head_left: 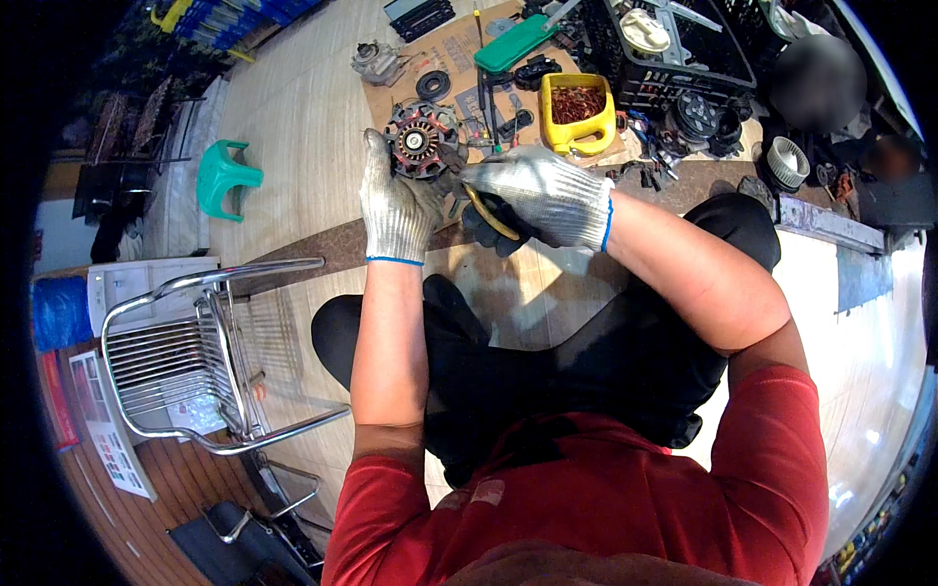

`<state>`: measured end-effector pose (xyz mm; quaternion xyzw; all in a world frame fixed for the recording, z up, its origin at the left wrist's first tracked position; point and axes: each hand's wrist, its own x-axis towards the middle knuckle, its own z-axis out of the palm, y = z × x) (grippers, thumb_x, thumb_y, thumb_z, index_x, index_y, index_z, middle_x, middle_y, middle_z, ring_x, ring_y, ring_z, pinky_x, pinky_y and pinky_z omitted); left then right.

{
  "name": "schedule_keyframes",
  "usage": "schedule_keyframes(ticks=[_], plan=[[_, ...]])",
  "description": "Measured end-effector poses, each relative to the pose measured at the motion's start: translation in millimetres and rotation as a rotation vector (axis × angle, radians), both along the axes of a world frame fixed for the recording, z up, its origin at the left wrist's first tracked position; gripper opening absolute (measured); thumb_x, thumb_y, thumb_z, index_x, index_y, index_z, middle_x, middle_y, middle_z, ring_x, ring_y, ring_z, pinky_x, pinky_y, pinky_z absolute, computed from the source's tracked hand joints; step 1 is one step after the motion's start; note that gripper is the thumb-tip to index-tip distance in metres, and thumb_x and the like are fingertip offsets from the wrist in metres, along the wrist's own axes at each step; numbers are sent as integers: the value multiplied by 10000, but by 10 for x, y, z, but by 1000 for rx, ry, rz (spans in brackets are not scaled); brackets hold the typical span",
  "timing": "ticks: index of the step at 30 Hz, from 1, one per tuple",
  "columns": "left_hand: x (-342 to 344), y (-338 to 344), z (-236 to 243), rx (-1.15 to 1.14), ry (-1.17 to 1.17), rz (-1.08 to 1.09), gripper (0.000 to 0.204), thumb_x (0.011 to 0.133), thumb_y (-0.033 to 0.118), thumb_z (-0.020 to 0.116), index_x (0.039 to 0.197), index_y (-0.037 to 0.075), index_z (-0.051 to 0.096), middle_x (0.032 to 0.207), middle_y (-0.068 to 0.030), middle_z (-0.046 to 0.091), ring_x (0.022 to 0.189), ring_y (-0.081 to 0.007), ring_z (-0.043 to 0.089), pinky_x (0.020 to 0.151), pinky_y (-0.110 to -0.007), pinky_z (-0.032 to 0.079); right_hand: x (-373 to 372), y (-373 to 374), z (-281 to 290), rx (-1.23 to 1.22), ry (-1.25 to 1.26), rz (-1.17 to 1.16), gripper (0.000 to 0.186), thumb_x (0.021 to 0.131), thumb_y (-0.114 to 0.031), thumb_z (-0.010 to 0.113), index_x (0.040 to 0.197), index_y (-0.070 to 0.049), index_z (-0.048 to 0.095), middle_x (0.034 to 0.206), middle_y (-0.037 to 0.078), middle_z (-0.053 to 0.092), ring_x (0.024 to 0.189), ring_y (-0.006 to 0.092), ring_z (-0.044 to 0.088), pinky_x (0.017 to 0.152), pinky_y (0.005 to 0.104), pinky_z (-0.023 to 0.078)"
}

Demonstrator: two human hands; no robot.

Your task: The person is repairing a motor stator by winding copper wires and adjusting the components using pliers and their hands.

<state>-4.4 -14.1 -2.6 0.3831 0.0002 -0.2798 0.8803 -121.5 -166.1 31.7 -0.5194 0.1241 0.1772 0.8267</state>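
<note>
My left hand [396,203], in a white knit glove with blue cuff, grips the left and lower edge of a round motor stator [420,140] with reddish copper windings and a pale centre hub. My right hand [532,195], gloved alike, is closed on a yellow-handled tool [493,213], apparently pliers, just right of and below the stator. The tool's tip is hard to make out near my fingers. A black ring [433,85] lies just beyond the stator, on a cardboard sheet [401,59] with scattered dark parts.
A yellow cut container [576,137] holds copper-coloured bits; a green case [513,42] sits behind it. Black crates [684,73], pulleys [696,115] and a white fan wheel [787,161] crowd the right. On the left are a green stool [225,181] and a metal chair [166,371].
</note>
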Motion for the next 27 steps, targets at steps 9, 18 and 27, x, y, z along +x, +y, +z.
schedule_keyframes(ticks=[9, 18, 27], plan=[[18, 17, 4, -91, 92, -25, 651, 973, 540, 484, 1331, -3, 487, 1243, -210, 598, 1095, -376, 608, 928, -518, 533, 49, -68, -234, -1276, -1030, 49, 234, 874, -111, 628, 1088, -19, 622, 819, 154, 654, 687, 296, 665, 595, 373, 526], [26, -16, 61, -38, 123, 91, 599, 944, 503, 577, 1280, 9, 543, 1207, -178, 625, 996, -294, 634, 803, -396, 564, 41, -89, -153, -945, -932, 42, 205, 918, -130, 579, 1072, -4, 630, 785, 84, 631, 625, 202, 632, 546, 321, 514], [149, 69, -4, 107, 260, 174, 449, 982, 519, 491, 1033, 90, 616, 853, -82, 653, 595, -201, 569, 484, -310, 444, 42, -267, -118, -1331, -1103, 146, 203, 919, -144, 579, 1091, -46, 626, 851, 129, 642, 699, 231, 645, 592, 339, 529]])
